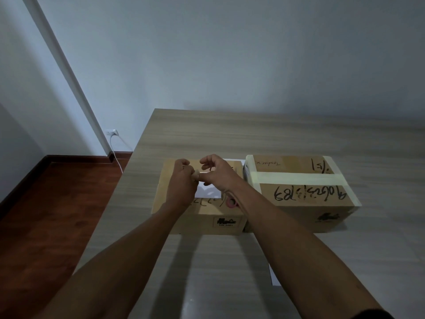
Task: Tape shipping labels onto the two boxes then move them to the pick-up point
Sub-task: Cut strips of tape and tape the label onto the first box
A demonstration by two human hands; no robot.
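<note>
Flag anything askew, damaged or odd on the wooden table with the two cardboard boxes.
Nothing looks damaged. The handwriting on the tape-sealed right cardboard box reads upside down from this view. A white paper sheet lies beside the right forearm, partly hidden. Both hands pinch a small tape piece.

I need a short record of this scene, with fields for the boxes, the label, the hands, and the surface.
left box: cardboard box, upright on the table, beside the right box
right box: cardboard box, pale tape bands across its top
label: white paper lying on the left box
left hand: above the left box, pinching a tape piece
right hand: pinching the same tape piece
surface: wooden table
</note>
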